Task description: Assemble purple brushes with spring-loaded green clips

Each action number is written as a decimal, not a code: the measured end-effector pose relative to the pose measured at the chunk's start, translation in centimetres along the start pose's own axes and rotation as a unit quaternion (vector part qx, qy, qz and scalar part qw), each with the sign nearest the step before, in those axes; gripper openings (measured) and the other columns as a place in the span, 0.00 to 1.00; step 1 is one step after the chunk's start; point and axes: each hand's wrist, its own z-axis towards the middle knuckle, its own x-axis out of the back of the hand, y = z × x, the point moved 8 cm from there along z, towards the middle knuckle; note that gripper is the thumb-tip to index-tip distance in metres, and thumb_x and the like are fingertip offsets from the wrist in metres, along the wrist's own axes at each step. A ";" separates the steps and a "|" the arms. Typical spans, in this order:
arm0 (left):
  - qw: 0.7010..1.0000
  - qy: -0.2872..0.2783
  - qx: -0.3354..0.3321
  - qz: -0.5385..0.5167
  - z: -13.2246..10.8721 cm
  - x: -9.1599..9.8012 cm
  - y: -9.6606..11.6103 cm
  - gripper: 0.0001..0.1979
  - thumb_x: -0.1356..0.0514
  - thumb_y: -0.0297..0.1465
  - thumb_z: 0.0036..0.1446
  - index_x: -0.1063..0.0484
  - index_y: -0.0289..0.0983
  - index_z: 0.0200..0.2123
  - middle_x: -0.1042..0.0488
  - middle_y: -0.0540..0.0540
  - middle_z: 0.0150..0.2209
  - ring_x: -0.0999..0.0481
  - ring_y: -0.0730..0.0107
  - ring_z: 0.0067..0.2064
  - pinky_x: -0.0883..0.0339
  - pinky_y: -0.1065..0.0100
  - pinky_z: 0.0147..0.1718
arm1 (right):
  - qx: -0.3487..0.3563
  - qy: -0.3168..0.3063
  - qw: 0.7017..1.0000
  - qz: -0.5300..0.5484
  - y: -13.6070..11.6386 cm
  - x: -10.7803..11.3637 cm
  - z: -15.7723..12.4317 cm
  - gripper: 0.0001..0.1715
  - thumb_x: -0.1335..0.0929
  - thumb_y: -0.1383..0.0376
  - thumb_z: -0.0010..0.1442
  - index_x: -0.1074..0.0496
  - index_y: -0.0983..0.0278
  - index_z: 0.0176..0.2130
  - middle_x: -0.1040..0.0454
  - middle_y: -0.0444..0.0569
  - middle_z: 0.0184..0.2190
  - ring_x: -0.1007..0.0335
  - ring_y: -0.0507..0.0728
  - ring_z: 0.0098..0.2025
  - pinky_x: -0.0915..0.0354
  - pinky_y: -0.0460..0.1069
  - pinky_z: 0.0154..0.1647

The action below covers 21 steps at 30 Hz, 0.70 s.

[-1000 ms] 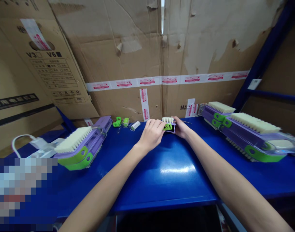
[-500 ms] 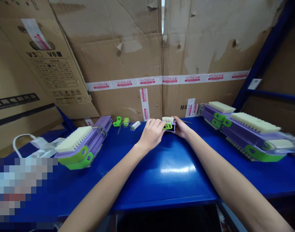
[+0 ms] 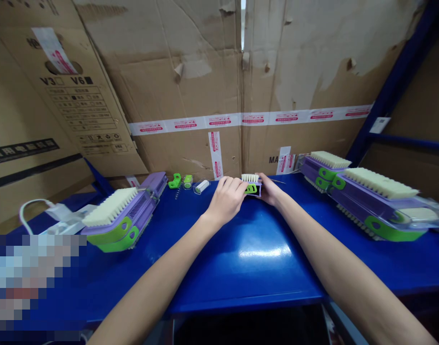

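Note:
Near the back of the blue table, a small purple and green brush piece with pale bristles on top is between my hands. My left hand grips its green part from the left, fingers bent over it. My right hand holds the piece's right end, its fingers partly hidden behind. To the left lie a green bracket, a thin spring, a small green and clear part and a clear part with a white roller.
Purple and green brushes lie at left and right. A thin metal rod is behind my right hand. A white power strip with a cable sits far left. Cardboard stands along the back.

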 end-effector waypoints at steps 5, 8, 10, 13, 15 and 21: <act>0.999 -0.004 -0.031 0.016 0.0 0.1 0.4 0.11 0.49 0.27 0.61 0.33 0.33 0.46 0.28 0.42 0.39 0.32 0.62 0.41 0.42 0.57 0.49 | -0.005 0.002 1.000 -0.004 0.0 -0.1 -0.2 0.10 0.38 0.57 0.59 0.34 0.60 0.33 0.28 0.44 0.24 0.33 0.53 0.27 0.40 0.45 0.24; 0.999 -0.014 -0.040 0.015 0.1 0.2 0.5 0.12 0.49 0.24 0.60 0.33 0.33 0.46 0.28 0.42 0.39 0.32 0.62 0.42 0.42 0.56 0.50 | -0.003 0.011 1.000 -0.009 0.0 0.0 -0.3 0.10 0.38 0.57 0.59 0.34 0.60 0.32 0.28 0.44 0.23 0.33 0.53 0.26 0.39 0.45 0.25; 0.998 -0.021 -0.050 0.015 0.1 0.3 0.6 0.13 0.49 0.23 0.59 0.32 0.33 0.46 0.28 0.41 0.40 0.32 0.62 0.42 0.42 0.55 0.50 | -0.005 0.004 1.000 -0.011 0.0 -0.1 -0.3 0.11 0.39 0.57 0.59 0.33 0.60 0.32 0.28 0.44 0.23 0.33 0.53 0.26 0.38 0.45 0.26; 0.998 -0.028 -0.059 0.017 0.1 0.4 0.5 0.14 0.48 0.22 0.58 0.32 0.34 0.46 0.28 0.41 0.40 0.31 0.61 0.43 0.41 0.55 0.50 | -0.008 -0.018 1.000 -0.002 0.2 -0.3 -0.1 0.10 0.39 0.58 0.59 0.33 0.60 0.34 0.27 0.44 0.24 0.32 0.53 0.26 0.36 0.46 0.27; 0.997 -0.033 -0.065 0.017 0.2 0.4 0.5 0.14 0.48 0.22 0.57 0.32 0.34 0.46 0.28 0.41 0.40 0.31 0.61 0.44 0.41 0.55 0.50 | -0.005 -0.026 1.000 0.007 0.2 -0.4 0.1 0.09 0.38 0.59 0.59 0.33 0.60 0.35 0.27 0.44 0.24 0.32 0.53 0.25 0.35 0.46 0.28; 0.996 -0.047 -0.072 0.031 0.2 0.2 0.5 0.14 0.49 0.21 0.57 0.32 0.33 0.46 0.29 0.42 0.40 0.32 0.60 0.44 0.41 0.56 0.49 | -0.001 -0.031 0.999 0.015 0.2 -0.4 0.3 0.08 0.38 0.60 0.59 0.33 0.61 0.35 0.27 0.44 0.24 0.33 0.52 0.24 0.34 0.47 0.28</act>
